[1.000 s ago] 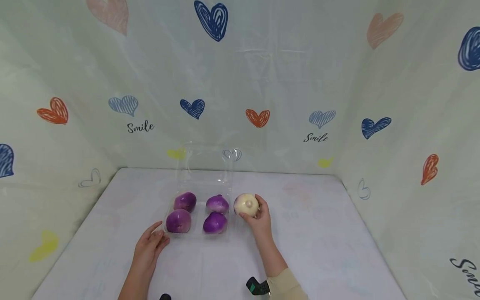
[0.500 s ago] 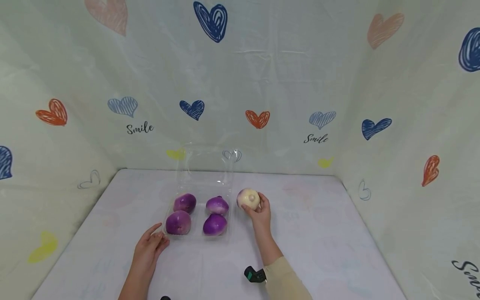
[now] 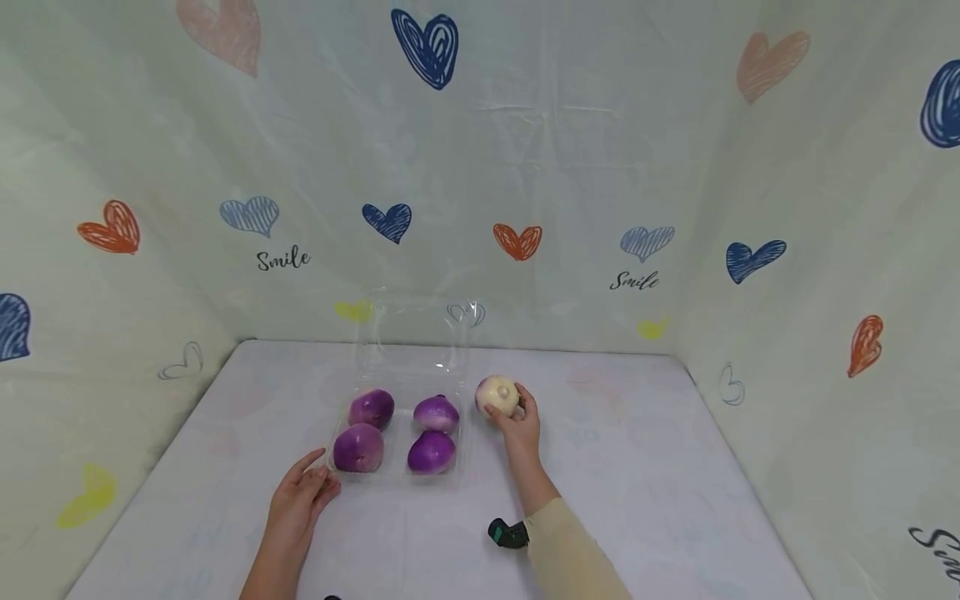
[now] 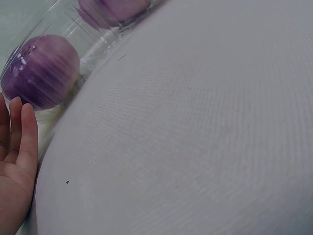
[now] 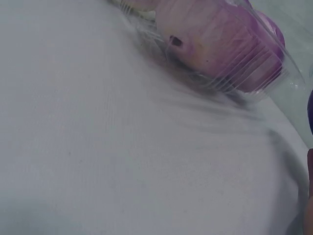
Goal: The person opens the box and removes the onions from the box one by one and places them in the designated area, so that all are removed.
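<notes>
1. My right hand [image 3: 521, 429] grips a pale onion [image 3: 495, 395] between thumb and fingers — just right of the clear tray [image 3: 397, 454].
2. My left hand [image 3: 296, 498], fingers loosely extended, touches the tray's near left corner.
3. Inside sit four purple onions [image 3: 358, 448] — two left, two right; the lid [image 3: 412, 357] stands raised at the far side.

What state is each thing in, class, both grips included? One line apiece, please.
Clear container: open, sitting on the white tabletop
Lid: raised at the container's far side
Left pair of purple onions: looks whole, inside the container
Right pair of purple onions: looks whole, inside the container
Fifth onion: held outside, right of the container
Right grip: holding the fifth onion
Left grip: loosely extended at the container's near left corner; contact unclear
</notes>
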A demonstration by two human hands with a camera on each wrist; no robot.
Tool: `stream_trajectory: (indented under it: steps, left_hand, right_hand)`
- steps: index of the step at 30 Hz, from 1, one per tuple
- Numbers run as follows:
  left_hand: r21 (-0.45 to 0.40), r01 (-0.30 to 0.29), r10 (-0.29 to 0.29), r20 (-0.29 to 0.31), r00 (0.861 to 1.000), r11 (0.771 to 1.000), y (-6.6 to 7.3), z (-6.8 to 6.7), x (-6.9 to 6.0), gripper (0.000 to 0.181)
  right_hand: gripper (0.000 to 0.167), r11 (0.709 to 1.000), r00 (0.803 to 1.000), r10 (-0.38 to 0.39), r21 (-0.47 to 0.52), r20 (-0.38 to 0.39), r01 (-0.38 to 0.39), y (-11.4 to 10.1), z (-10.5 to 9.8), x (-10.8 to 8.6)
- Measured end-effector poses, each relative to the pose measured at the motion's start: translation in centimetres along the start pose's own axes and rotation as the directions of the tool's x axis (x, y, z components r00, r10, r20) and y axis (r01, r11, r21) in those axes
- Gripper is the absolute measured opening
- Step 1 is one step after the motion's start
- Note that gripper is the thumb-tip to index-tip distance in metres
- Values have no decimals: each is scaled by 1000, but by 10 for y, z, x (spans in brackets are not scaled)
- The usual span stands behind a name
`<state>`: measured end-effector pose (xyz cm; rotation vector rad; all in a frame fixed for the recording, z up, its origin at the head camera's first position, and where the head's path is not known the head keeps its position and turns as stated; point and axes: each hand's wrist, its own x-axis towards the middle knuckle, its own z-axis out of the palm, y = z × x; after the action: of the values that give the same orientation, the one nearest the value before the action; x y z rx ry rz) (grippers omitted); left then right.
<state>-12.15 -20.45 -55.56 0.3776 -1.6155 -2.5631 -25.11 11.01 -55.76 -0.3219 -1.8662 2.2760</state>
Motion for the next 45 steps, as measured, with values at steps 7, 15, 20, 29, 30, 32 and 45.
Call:
stream_trajectory:
  steps: [7,15,20,29,30,32,45]
  left_hand:
    - [22,16,-16,-16,1000,1000,-2,2,-2,21]
    - [-4,-20,20,22,1000,1000,-3,3,-3,24]
    - [-28,-54,55,36,998,998,-2,2,-4,26]
    - [-39,-45,46,35,998,998,-3,2,-4,26]
    - [-33,-41,42,31,999,999,-3,2,-4,26]
    - [-16,-27,27,17,999,999,-3,2,-3,24]
    - [3,-56,55,81,995,998,4,-1,0,27]
  right_hand:
    - [72,999,997,-26,-47,-66,23,10,-6,6]
    - [67,997,996,-72,-29,-55,71,13,-9,4]
    - [68,998,997,-61,-31,-39,59,13,-10,2]
    - [59,994,997,-74,-82,-13,73,-10,-10,-11]
    - [59,993,997,-77,-86,-6,76,-14,-10,-13]
    - [57,992,996,-84,-89,8,84,-17,-10,-15]
    - [54,981,993,-111,-154,37,116,17,-10,6]
